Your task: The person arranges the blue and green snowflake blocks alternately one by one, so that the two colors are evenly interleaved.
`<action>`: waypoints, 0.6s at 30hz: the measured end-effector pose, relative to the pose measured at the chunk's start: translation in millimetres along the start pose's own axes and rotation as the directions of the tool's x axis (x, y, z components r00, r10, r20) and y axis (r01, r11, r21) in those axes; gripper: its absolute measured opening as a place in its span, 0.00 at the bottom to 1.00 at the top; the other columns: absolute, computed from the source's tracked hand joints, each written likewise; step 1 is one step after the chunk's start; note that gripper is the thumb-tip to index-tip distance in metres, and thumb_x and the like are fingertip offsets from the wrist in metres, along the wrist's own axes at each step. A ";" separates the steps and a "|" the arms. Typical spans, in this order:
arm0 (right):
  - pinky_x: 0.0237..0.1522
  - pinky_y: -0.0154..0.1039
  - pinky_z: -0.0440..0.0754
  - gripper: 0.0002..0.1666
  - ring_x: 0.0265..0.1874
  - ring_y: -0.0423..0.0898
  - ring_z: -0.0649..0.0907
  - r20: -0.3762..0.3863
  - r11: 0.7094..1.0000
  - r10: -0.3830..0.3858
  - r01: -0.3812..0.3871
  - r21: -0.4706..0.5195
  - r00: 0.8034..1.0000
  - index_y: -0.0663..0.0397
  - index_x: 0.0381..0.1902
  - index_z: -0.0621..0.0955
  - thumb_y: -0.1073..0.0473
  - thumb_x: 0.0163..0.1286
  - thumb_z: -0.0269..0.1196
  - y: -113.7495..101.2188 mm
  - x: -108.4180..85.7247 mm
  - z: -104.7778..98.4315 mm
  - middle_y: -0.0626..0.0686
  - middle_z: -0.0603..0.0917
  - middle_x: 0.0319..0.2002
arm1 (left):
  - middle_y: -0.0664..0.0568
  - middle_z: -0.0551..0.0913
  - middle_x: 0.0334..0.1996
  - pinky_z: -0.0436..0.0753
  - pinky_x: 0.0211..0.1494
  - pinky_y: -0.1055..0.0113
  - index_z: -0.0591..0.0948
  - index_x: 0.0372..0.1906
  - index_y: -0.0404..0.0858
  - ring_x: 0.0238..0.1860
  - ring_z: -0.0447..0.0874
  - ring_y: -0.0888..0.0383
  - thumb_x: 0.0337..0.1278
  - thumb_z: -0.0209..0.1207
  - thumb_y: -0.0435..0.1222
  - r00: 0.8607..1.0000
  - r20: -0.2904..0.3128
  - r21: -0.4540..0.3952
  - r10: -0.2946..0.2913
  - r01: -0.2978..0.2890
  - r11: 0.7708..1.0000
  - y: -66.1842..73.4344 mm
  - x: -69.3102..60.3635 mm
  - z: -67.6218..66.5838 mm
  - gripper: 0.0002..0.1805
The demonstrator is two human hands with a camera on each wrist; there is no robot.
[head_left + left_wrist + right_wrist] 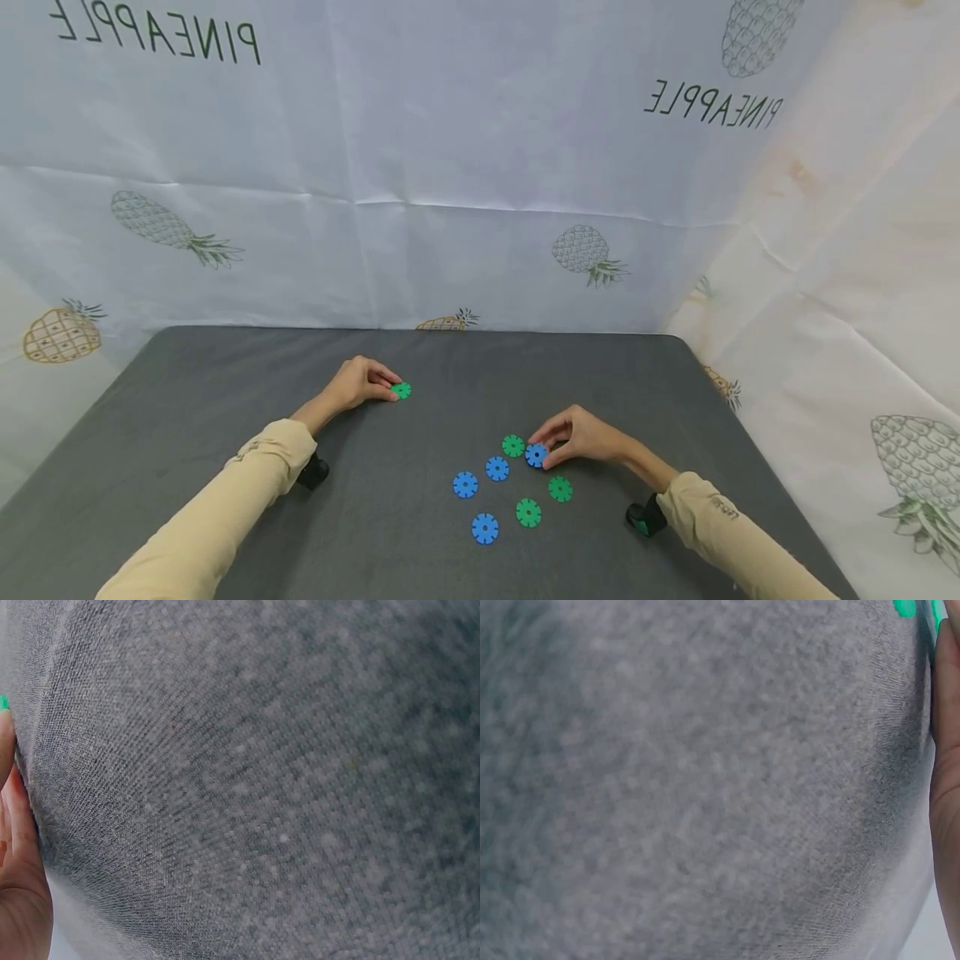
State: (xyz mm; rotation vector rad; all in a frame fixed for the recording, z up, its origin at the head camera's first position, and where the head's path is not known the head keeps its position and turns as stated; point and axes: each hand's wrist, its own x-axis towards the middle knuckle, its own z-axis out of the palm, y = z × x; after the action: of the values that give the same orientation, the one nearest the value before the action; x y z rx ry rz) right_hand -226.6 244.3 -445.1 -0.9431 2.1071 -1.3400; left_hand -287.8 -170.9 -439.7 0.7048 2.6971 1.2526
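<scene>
At the far left-centre of the table in the head view, my left hand [358, 383] pinches a green notched disc [402, 391] between thumb and fingers. A sliver of green disc [4, 703] shows at the thumb tip in the left wrist view. My right hand [585, 435] holds a blue notched disc [536, 455] between thumb and fingertips, low over the cloth. Just left of it lies a green disc [513, 446]. Near it are a blue disc [497, 468] and, towards me, another green disc [560, 489]. The right wrist view catches only the hand's edge [946, 750].
Closer to me lie two more blue discs, the left one [465, 485] and the front one [485, 528], and a green disc [528, 512]. A dark grey cloth [390, 517] covers the table. Behind it hangs a white pineapple-print curtain [450, 150].
</scene>
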 end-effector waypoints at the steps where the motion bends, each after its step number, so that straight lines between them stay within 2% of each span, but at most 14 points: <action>1: 0.41 0.38 0.84 0.21 0.37 0.39 0.84 -0.004 1.000 0.020 -0.020 0.017 1.000 0.68 0.48 0.83 0.64 0.57 0.71 0.0 -0.5 -0.1 0.59 0.85 0.43 | 0.41 0.87 0.34 0.83 0.36 0.64 0.86 0.40 0.28 0.35 0.85 0.50 0.47 0.70 0.30 1.000 0.001 0.000 -0.001 0.001 1.000 -0.2 0.2 0.2 0.13; 6: 0.43 0.37 0.83 0.22 0.40 0.41 0.85 -0.027 0.994 0.075 -0.072 0.081 0.997 0.70 0.50 0.82 0.65 0.58 0.70 0.3 -2.0 0.4 0.61 0.85 0.46 | 0.41 0.87 0.34 0.84 0.36 0.63 0.86 0.41 0.27 0.35 0.86 0.50 0.47 0.70 0.29 1.000 0.007 0.001 -0.003 0.003 1.000 -1.0 1.5 -0.2 0.14; 18: 0.40 0.40 0.85 0.19 0.38 0.45 0.86 -0.145 0.980 0.123 -0.096 0.177 0.982 0.72 0.44 0.83 0.67 0.55 0.72 -1.2 4.4 1.6 0.63 0.85 0.41 | 0.39 0.87 0.35 0.85 0.36 0.62 0.86 0.40 0.26 0.35 0.87 0.49 0.46 0.70 0.27 1.000 0.025 0.007 -0.003 0.002 1.000 4.2 1.6 0.3 0.13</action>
State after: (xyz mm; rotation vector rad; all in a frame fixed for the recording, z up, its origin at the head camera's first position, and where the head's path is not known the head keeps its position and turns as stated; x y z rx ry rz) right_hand -228.1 239.8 -444.7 -0.6623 2.0842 -1.5498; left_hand -287.6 -167.6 -436.6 0.7129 2.6824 1.2259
